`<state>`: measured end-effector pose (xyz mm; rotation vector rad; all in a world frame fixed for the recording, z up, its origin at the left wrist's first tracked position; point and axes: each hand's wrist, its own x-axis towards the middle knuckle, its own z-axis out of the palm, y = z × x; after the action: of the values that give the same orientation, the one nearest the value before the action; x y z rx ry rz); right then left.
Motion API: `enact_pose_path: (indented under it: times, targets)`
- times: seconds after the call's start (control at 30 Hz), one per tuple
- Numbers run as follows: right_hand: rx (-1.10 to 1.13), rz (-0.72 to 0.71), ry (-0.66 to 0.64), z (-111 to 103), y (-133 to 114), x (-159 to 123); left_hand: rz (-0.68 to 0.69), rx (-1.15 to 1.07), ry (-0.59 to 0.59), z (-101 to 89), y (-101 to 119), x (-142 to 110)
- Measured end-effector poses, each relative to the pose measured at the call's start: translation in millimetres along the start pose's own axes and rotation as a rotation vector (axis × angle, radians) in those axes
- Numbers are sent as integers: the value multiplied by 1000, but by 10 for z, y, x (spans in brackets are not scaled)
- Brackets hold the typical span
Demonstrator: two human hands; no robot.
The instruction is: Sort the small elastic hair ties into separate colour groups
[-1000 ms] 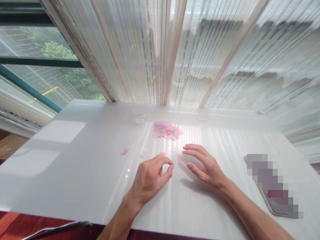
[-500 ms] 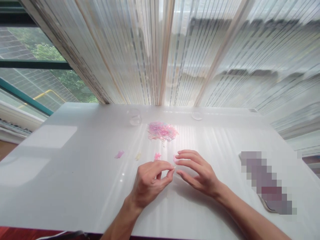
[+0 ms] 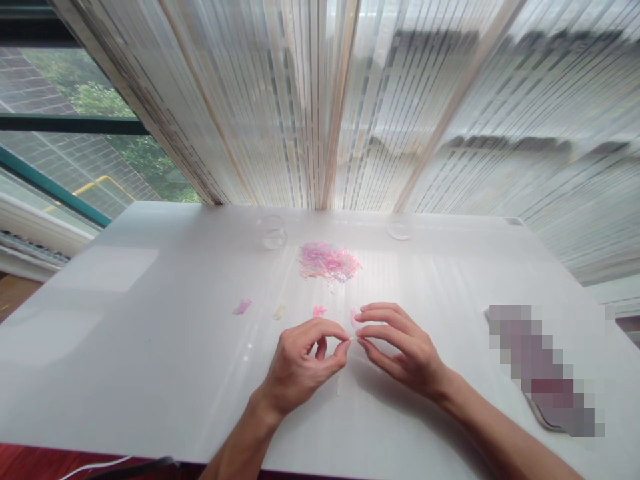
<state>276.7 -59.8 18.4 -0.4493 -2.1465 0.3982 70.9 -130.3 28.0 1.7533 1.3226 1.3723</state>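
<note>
My left hand (image 3: 307, 357) pinches a tiny pale piece, apparently a small elastic band (image 3: 352, 338), between thumb and forefinger. The thumb and forefinger of my right hand (image 3: 400, 343) close on its other end, the remaining fingers spread above. Just beyond the hands lie little groups of bands in a row: purple (image 3: 243, 307), pale yellow (image 3: 279, 311), bright pink (image 3: 319, 311), and light pink (image 3: 353, 317), partly covered by my right fingers. Farther back is a tangled pile of thin pink and purple bands (image 3: 329, 261). A pale strand (image 3: 338, 385) lies below my hands.
A clear round container (image 3: 274, 235) and a clear lid-like disc (image 3: 400, 231) stand near the back of the white table (image 3: 165, 373). A flat, pixelated object (image 3: 545, 370) lies at the right. Behind the table hangs a striped curtain (image 3: 280, 100).
My right thumb and forefinger have come together on the small band held by my left hand; before, they were apart from it. The view has shifted slightly.
</note>
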Motion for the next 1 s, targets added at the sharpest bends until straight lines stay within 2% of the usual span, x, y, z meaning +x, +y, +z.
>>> enact_pose_path:
  times: [0.1, 0.3, 0.5, 0.77, 1.0]
  targets:
    - [-7, -8, 10, -5, -16, 12, -41, 15, -29, -17, -11, 2]
    - [-6, -9, -5, -2, -12, 2, 3, 71, -85, -46, -43, -2]
    - [-22, -1, -19, 1, 6, -4, 53, 87, -84, -47, -58, -8]
    - [-42, -1, -3, -8, -6, 9, 35, 137, -94, -70, -75, -23]
    - [-44, -7, -24, -9, -10, -3, 161, 232, -96, -111, -17, -5]
